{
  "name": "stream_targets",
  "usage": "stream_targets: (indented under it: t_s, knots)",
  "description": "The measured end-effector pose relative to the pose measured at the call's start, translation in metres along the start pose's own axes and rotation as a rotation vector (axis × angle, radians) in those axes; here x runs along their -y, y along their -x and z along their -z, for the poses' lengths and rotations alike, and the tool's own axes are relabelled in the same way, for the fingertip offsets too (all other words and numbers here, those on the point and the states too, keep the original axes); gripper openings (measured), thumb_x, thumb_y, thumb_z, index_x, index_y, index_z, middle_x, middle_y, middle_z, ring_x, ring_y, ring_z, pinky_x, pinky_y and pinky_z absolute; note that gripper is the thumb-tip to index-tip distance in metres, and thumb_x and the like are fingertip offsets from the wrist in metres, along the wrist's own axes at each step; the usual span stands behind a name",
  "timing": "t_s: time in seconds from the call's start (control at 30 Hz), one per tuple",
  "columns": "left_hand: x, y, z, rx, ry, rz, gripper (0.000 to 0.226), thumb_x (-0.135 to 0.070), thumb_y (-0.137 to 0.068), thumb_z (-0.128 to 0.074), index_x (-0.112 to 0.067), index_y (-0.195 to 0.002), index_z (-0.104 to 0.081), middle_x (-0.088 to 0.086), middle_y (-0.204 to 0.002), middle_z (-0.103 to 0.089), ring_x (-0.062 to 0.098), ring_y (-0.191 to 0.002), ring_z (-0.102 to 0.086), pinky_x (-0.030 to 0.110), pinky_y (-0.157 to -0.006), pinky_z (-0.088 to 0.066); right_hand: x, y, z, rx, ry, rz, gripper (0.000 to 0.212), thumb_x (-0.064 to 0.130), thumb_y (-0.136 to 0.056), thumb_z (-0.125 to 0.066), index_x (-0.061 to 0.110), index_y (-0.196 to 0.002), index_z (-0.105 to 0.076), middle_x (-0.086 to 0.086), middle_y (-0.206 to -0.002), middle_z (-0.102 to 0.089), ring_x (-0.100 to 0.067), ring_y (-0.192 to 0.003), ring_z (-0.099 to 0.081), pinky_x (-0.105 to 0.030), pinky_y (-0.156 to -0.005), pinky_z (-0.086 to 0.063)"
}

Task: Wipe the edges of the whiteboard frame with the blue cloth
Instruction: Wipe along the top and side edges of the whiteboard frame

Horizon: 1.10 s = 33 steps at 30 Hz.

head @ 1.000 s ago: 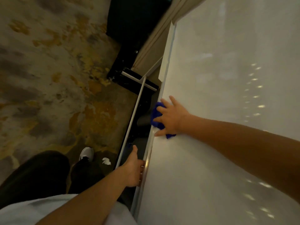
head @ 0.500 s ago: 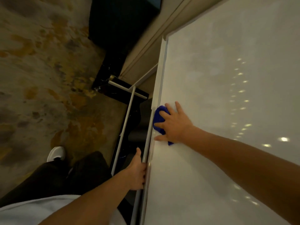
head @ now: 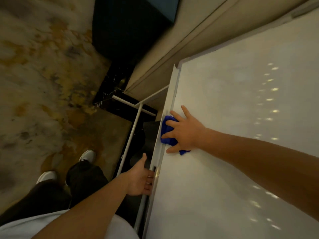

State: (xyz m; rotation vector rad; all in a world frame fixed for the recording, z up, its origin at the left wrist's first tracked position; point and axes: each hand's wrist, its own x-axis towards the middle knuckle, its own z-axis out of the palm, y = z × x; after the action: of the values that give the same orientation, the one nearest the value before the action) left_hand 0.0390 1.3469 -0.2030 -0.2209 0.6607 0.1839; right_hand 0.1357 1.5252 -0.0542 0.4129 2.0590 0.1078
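Observation:
The whiteboard (head: pixel 233 135) fills the right half of the head view, seen from above at a steep angle. Its pale metal frame edge (head: pixel 170 100) runs down the left side of the board. My right hand (head: pixel 185 131) lies flat with fingers spread and presses the bunched blue cloth (head: pixel 166 130) against that edge, about halfway down. Part of the cloth is hidden under my palm. My left hand (head: pixel 140 178) grips the frame edge lower down, thumb up, fingers curled behind the edge.
The white tubular stand (head: pixel 131 135) of the board runs down to a black base (head: pixel 124 100) on the floor. A patterned carpet (head: pixel 43 75) covers the left. My dark trousers and white shoes (head: pixel 88 156) stand close to the stand. A beige wall (head: pixel 198 31) is behind the board.
The camera has shifted, so the board's far corner now shows. My right hand with the cloth stays pressed on the frame edge. My left hand keeps its grip lower down.

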Motion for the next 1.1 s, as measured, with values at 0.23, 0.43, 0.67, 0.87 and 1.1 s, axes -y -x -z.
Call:
stream_targets:
  t_s: [0.23,0.43,0.67,0.87,1.1]
  knots:
    - [-0.109,-0.018,-0.022,0.062,-0.008,-0.060,0.098,-0.089,-0.069,-0.031,-0.012,-0.111,-0.073,0.018,-0.118,-0.069,0.035,-0.107,-0.066,0.045,-0.088,-0.054,-0.111,-0.053,0.026,0.074,0.034,-0.284,0.081,0.085,-0.079,-0.026,0.042,-0.147,-0.033,-0.008,-0.158,-0.030,-0.044,-0.148,-0.007,-0.071,-0.111,0.002]
    - [-0.204,-0.010,-0.065,0.084,0.117,-0.143,0.092,-0.085,-0.074,-0.028,-0.012,-0.100,-0.077,0.021,-0.105,-0.073,0.037,-0.089,-0.072,0.046,-0.067,-0.060,-0.054,-0.021,0.011,0.060,-0.139,0.025,0.073,0.078,-0.080,-0.043,0.034,-0.138,-0.050,-0.011,-0.152,-0.039,-0.045,-0.146,-0.010,-0.070,-0.110,0.013]
    - [-0.255,-0.009,-0.070,0.080,0.087,-0.074,0.091,-0.085,-0.075,-0.031,-0.013,-0.110,-0.074,0.018,-0.120,-0.068,0.035,-0.109,-0.065,0.045,-0.091,-0.054,-0.174,-0.087,0.037,0.013,-0.054,-0.219,0.067,0.071,-0.087,-0.039,0.034,-0.142,-0.039,-0.009,-0.156,-0.032,-0.044,-0.147,-0.008,-0.072,-0.112,0.005]
    - [-0.294,-0.006,-0.079,0.115,0.122,-0.068,0.088,-0.082,-0.077,-0.036,-0.012,-0.117,-0.070,0.020,-0.120,-0.067,0.035,-0.105,-0.066,0.046,-0.091,-0.054,-0.157,-0.081,0.035,0.067,-0.131,-0.169,0.078,0.068,-0.086,-0.048,0.023,-0.148,-0.033,-0.013,-0.159,-0.027,-0.045,-0.148,-0.005,-0.069,-0.114,0.005]
    - [-0.325,-0.009,-0.084,0.039,0.113,-0.012,0.093,-0.086,-0.071,-0.036,-0.012,-0.116,-0.070,0.021,-0.123,-0.065,0.037,-0.113,-0.062,0.050,-0.098,-0.049,-0.233,-0.109,0.046,0.042,-0.129,-0.376,0.071,0.064,-0.091,-0.041,0.027,-0.150,-0.029,-0.010,-0.164,-0.014,-0.043,-0.149,0.006,-0.069,-0.113,0.008]
